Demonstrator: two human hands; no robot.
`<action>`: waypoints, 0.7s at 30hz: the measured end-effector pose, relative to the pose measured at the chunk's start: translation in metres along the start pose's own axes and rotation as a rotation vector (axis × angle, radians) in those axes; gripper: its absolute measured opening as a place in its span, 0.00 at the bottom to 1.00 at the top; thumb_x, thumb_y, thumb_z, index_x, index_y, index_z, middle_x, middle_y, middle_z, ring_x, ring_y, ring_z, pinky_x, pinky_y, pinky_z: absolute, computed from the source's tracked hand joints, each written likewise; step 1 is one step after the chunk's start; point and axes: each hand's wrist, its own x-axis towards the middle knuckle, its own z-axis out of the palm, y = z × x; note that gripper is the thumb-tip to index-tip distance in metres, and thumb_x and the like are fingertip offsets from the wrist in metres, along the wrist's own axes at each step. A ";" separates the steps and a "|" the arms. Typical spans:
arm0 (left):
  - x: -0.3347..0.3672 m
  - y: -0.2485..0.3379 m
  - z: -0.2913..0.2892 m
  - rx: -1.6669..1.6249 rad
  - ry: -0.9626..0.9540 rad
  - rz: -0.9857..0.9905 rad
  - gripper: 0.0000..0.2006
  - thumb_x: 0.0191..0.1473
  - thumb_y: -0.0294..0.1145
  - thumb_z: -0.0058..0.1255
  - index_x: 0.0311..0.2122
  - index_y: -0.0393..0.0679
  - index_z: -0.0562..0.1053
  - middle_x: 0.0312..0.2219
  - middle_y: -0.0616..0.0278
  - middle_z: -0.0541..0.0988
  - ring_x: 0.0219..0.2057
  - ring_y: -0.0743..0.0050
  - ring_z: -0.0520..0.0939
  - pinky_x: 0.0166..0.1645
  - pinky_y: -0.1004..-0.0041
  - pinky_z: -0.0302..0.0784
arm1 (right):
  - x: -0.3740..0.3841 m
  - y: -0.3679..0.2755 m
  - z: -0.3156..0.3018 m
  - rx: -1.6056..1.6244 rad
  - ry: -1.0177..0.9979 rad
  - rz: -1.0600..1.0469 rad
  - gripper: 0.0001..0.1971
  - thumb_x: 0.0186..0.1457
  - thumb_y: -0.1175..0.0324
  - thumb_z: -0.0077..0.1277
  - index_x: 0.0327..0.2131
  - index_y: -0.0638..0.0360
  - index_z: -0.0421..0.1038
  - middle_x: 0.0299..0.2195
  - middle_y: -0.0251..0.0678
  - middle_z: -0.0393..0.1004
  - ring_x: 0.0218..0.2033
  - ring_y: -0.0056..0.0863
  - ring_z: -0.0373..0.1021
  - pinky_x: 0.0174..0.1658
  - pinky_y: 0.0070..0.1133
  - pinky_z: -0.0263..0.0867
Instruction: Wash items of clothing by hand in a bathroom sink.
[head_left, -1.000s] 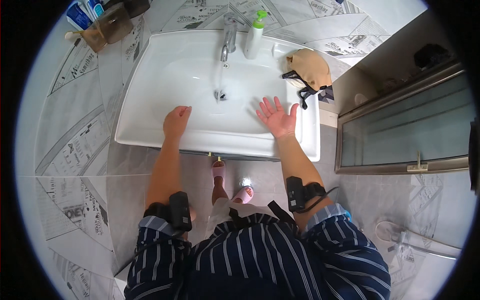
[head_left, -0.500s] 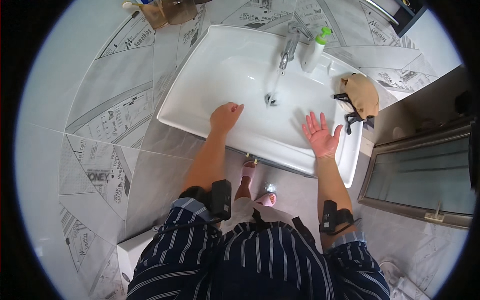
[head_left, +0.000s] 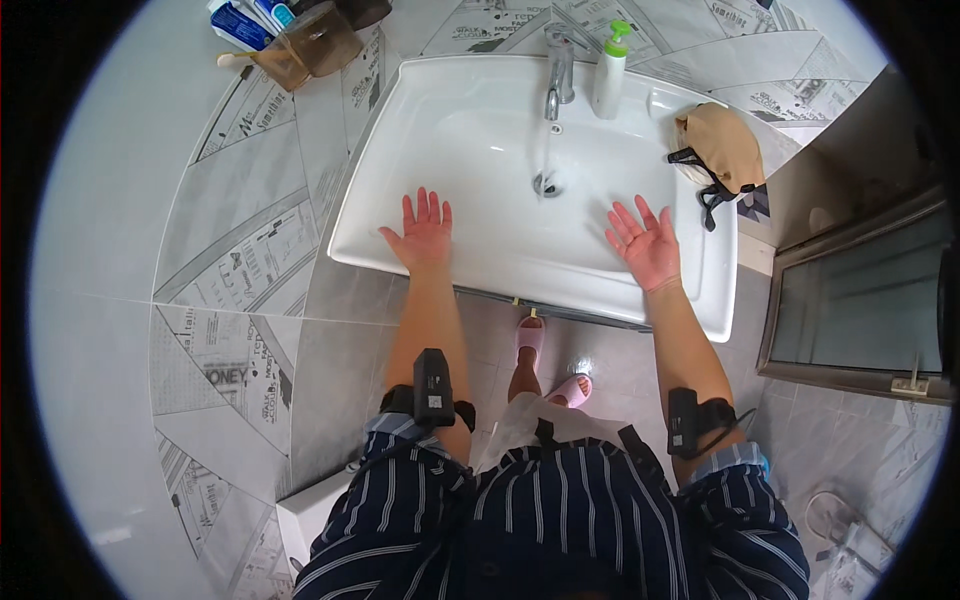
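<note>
My left hand [head_left: 424,231] is held palm up with fingers spread over the front left part of a white washbasin [head_left: 400,150]. My right hand [head_left: 646,243] is also palm up and spread, over the front right part of the basin. Both hands hold nothing. A chrome tap [head_left: 558,68] at the back of the basin runs a thin stream of water down to the drain [head_left: 545,184], between and beyond my hands.
A green-topped soap dispenser [head_left: 609,72] stands beside the tap. A tan cap with black straps [head_left: 718,148] lies on the basin's right rim. A brown holder with tubes [head_left: 300,40] hangs on the tiled wall at the left. A glass-fronted cabinet [head_left: 860,300] is at the right.
The view has swung, so the basin now sits squarer. My left hand has turned from closed and palm down to palm up with fingers spread. Both hands now hover over the basin's front.
</note>
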 end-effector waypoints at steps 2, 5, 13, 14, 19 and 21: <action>0.003 0.002 0.000 -0.026 0.024 0.001 0.38 0.48 0.71 0.29 0.54 0.50 0.61 0.53 0.54 0.63 0.54 0.54 0.62 0.55 0.48 0.55 | 0.001 0.010 0.008 -0.307 0.062 -0.024 0.24 0.57 0.50 0.43 0.52 0.53 0.60 0.50 0.39 0.64 0.52 0.30 0.60 0.53 0.30 0.56; 0.005 0.004 0.001 -0.068 0.056 0.001 0.39 0.47 0.73 0.25 0.54 0.52 0.61 0.53 0.55 0.63 0.54 0.54 0.62 0.56 0.48 0.54 | -0.011 0.035 0.046 -0.977 -0.172 -0.104 0.18 0.56 0.60 0.47 0.49 0.52 0.64 0.48 0.35 0.66 0.48 0.25 0.62 0.51 0.24 0.56; 0.002 0.006 0.001 -0.032 0.060 -0.022 0.41 0.46 0.75 0.19 0.54 0.54 0.61 0.54 0.56 0.63 0.53 0.55 0.61 0.57 0.47 0.50 | 0.000 0.006 0.144 -1.056 -0.439 -0.097 0.18 0.56 0.60 0.45 0.49 0.54 0.64 0.48 0.37 0.66 0.48 0.26 0.63 0.51 0.25 0.59; 0.002 0.010 -0.004 -0.051 0.035 -0.008 0.42 0.46 0.75 0.19 0.55 0.54 0.61 0.55 0.55 0.62 0.55 0.55 0.59 0.57 0.47 0.50 | 0.012 0.000 0.133 -0.653 -0.263 0.068 0.19 0.57 0.58 0.42 0.50 0.53 0.62 0.50 0.39 0.65 0.50 0.28 0.63 0.51 0.26 0.60; 0.001 -0.004 -0.001 -0.120 -0.002 -0.011 0.42 0.45 0.75 0.23 0.57 0.55 0.58 0.54 0.56 0.62 0.56 0.55 0.59 0.57 0.48 0.51 | 0.025 0.009 0.032 0.389 0.223 0.037 0.24 0.55 0.49 0.43 0.49 0.53 0.61 0.45 0.45 0.68 0.47 0.39 0.64 0.49 0.36 0.60; -0.004 0.001 0.003 -0.099 0.011 0.002 0.42 0.45 0.75 0.23 0.57 0.55 0.57 0.55 0.56 0.61 0.56 0.56 0.59 0.57 0.48 0.51 | 0.018 0.024 0.009 0.398 0.261 0.067 0.24 0.54 0.48 0.43 0.48 0.53 0.61 0.45 0.45 0.68 0.47 0.41 0.64 0.49 0.38 0.59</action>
